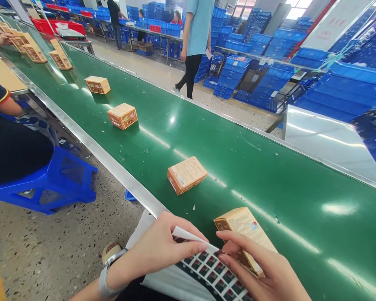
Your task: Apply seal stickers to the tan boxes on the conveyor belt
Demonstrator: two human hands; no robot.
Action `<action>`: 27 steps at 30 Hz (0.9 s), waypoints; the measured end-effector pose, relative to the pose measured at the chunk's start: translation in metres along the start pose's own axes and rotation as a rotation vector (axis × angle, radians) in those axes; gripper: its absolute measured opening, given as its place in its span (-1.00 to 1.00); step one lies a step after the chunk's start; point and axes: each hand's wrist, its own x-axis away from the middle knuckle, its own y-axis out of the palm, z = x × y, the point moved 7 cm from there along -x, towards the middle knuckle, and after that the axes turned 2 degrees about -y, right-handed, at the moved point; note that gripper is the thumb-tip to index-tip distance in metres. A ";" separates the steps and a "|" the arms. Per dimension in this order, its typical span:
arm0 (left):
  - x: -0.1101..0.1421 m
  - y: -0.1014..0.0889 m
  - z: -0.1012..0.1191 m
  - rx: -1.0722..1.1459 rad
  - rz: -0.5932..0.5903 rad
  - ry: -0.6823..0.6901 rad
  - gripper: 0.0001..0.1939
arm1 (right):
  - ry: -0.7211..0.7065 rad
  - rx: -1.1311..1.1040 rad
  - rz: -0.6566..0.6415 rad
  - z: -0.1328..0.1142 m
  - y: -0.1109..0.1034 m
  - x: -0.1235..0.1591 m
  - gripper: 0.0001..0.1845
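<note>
My left hand (166, 246) grips a white sheet of stickers (211, 261) between thumb and fingers, its top edge bent over. Small dark labels sit on it in rows. At the sheet's upper right edge, the fingertips of my right hand (253, 259) pinch a small dark sticker (219, 252), which is largely hidden by the fingers. Just behind my right hand, a tan and brown carton (244, 223) lies on the green conveyor belt (238, 167), partly covered by that hand. Farther up the belt is a second carton (188, 173), apart from both hands.
More cartons (123, 116) are spread along the belt toward the far left, where another person's hand (3, 38) touches some. A metal rail (113, 161) edges the belt. A co-worker sits on a blue stool (47, 179) at left. Blue crates (232, 75) are stacked beyond a walking person.
</note>
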 end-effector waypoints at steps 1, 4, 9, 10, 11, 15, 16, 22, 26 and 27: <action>-0.001 0.000 0.001 0.000 0.015 0.005 -0.69 | -0.011 0.025 0.014 -0.001 0.000 0.000 -0.71; -0.002 -0.001 0.005 0.003 0.078 0.042 -0.74 | -0.139 0.143 0.030 -0.010 -0.001 -0.003 -0.82; -0.005 -0.006 0.007 0.034 0.141 0.033 -0.73 | -0.447 0.370 0.070 -0.030 -0.005 -0.005 -0.82; -0.005 -0.009 0.006 0.038 0.154 0.026 -0.73 | -0.459 0.355 0.059 -0.031 -0.005 -0.006 -0.81; -0.005 -0.011 0.005 0.039 0.159 0.023 -0.73 | -0.436 0.299 0.044 -0.029 -0.006 -0.007 -0.83; -0.002 -0.004 0.001 0.044 -0.028 0.053 -0.78 | -0.008 0.012 0.169 0.008 -0.014 -0.024 -0.87; 0.000 0.001 0.000 0.047 -0.115 0.072 -0.79 | 0.107 -0.017 0.240 0.019 -0.015 -0.029 -0.81; 0.012 0.020 -0.005 -0.055 -0.312 0.245 -0.84 | 0.379 -0.018 0.258 0.055 0.012 -0.073 -0.06; 0.014 0.020 -0.005 -0.091 -0.295 0.391 -0.79 | 0.298 -0.121 0.168 0.057 0.031 -0.089 0.02; 0.015 0.019 -0.002 -0.096 -0.282 0.439 -0.81 | 0.283 -0.148 0.155 0.057 0.032 -0.090 0.01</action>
